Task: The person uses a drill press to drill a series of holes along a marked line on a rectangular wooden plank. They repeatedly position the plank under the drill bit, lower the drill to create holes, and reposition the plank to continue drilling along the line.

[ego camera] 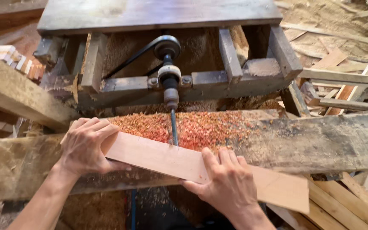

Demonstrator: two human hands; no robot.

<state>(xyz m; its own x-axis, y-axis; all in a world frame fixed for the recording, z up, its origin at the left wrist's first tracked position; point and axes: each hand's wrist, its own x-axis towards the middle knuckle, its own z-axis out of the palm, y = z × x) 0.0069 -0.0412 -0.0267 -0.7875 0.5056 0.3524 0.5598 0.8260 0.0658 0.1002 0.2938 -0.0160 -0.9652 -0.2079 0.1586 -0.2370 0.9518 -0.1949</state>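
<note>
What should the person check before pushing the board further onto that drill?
1. Left hand flat on the board: ok.
2. Right hand gripping the board's near edge: ok.
3. Fingers away from the drill bit: ok, both hands sit to the sides.
4. Bit meets the board's far edge: ok.
5. Whether the bit is spinning: cannot tell.
6. Red shavings heaped around the bit: not ok.

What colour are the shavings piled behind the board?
Reddish-orange shavings, seen in the head view, behind the pale pink board against the drill bit.
</note>
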